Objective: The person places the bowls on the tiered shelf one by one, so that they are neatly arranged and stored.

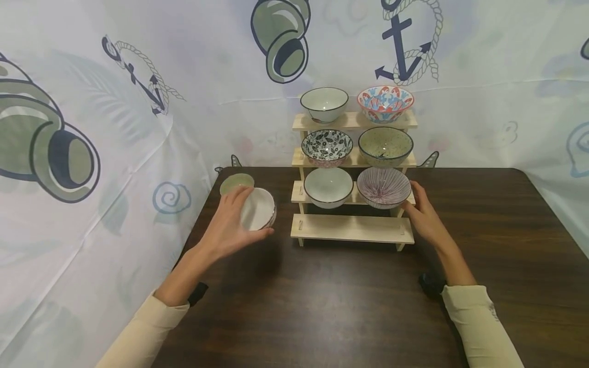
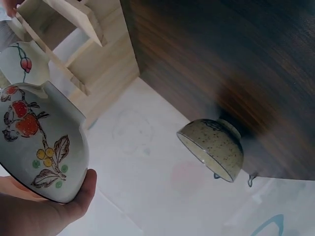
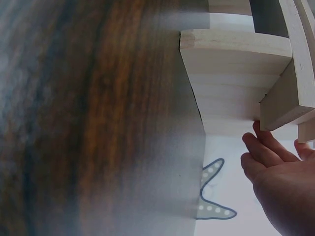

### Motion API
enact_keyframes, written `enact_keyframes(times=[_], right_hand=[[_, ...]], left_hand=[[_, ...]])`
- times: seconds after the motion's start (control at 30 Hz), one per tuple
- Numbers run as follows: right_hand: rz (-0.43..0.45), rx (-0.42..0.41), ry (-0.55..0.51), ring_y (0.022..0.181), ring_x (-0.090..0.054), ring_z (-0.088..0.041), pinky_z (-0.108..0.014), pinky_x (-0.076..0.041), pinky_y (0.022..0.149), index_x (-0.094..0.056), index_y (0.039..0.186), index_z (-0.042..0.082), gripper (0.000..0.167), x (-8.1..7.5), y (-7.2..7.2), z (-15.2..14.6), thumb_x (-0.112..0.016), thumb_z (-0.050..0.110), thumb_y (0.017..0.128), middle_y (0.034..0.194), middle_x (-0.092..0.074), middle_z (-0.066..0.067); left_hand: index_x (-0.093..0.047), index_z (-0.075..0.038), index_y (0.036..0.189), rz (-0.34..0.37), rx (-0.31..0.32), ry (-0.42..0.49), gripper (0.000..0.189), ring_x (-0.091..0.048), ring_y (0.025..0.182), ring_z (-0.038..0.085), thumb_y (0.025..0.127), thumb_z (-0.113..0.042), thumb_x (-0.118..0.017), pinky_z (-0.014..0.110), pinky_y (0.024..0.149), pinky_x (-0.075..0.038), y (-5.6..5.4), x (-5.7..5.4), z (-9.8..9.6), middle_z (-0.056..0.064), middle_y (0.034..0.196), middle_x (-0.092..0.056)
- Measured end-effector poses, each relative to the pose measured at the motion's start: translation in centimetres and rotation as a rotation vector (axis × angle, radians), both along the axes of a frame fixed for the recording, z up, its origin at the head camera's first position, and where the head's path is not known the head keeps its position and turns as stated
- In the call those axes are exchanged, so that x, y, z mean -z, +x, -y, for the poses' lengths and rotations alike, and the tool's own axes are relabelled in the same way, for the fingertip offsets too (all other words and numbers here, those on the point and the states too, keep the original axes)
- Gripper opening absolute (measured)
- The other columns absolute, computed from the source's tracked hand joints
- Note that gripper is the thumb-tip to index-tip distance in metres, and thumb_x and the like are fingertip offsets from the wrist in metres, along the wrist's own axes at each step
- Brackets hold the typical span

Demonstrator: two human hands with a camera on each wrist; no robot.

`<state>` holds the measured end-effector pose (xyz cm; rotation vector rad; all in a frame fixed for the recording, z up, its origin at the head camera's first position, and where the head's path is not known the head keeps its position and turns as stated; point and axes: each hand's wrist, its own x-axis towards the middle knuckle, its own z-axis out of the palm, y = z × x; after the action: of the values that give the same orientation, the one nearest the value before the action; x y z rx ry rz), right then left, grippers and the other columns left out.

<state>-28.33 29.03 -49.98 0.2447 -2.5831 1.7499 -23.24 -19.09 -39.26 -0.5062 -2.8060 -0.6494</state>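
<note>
My left hand [image 1: 225,222] grips a white bowl [image 1: 257,208] above the table's left side, thumb at the near side and fingers over the far rim. Red and yellow fruit with leaves decorate its outside in the left wrist view. Behind it, a speckled green bowl [image 2: 211,150] stands on the table, partly hidden in the head view. At the right end of the wooden tiered stand [image 1: 352,227], my right hand [image 1: 425,217] rests its extended fingers [image 3: 266,147] against the side, close to a purple-striped bowl [image 1: 384,186].
Beside the striped bowl sits a pale bowl [image 1: 328,186]. Higher tiers carry a black floral bowl [image 1: 327,147], an olive bowl [image 1: 385,145], a white bowl [image 1: 324,105] and a red-blue patterned bowl [image 1: 385,102]. A printed cloth [image 1: 198,61] hangs behind the dark table [image 1: 322,306].
</note>
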Motion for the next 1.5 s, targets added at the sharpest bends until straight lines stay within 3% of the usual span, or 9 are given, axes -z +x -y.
enact_keyframes(times=[0.37,0.93,1.3,1.5], right_hand=[[-0.011,-0.019,-0.017,0.156,-0.014,-0.053,-0.076,-0.025,0.116,-0.001,0.166,0.012,0.075,0.1,0.0,0.0,-0.048,0.031,0.111,0.174,0.006,-0.018],[0.019,-0.005,0.003,0.155,-0.017,-0.054,-0.076,-0.025,0.117,-0.001,0.166,0.012,0.076,-0.2,0.3,0.1,-0.047,0.034,0.110,0.173,0.001,-0.021],[0.047,-0.013,-0.018,0.152,-0.020,-0.058,-0.076,-0.026,0.116,-0.001,0.165,0.007,0.078,-3.1,1.9,1.2,-0.049,0.033,0.110,0.172,-0.002,-0.027],[0.036,0.000,-0.007,0.155,-0.016,-0.055,-0.076,-0.025,0.118,-0.002,0.166,0.011,0.078,-1.3,0.8,0.5,-0.050,0.035,0.110,0.173,0.000,-0.022]], left_hand=[[-0.045,-0.011,0.154,-0.006,0.051,0.012,0.108,-0.039,0.145,0.035,0.068,-0.058,-0.088,0.059,0.112,-0.043,1.1,-0.6,-1.1,0.011,0.158,-0.042],[-0.044,-0.013,0.155,-0.004,0.124,0.019,0.106,-0.035,0.148,0.030,0.069,-0.058,-0.088,0.056,0.115,-0.042,2.2,-1.0,-2.4,0.006,0.158,-0.043],[-0.045,-0.012,0.154,-0.033,0.165,0.016,0.106,-0.040,0.142,0.028,0.068,-0.056,-0.089,0.055,0.112,-0.044,2.7,-1.3,-3.2,0.007,0.157,-0.044],[-0.044,-0.014,0.154,-0.046,0.195,0.014,0.105,-0.040,0.142,0.027,0.068,-0.056,-0.088,0.054,0.113,-0.044,3.0,-1.4,-3.8,0.007,0.156,-0.043]])
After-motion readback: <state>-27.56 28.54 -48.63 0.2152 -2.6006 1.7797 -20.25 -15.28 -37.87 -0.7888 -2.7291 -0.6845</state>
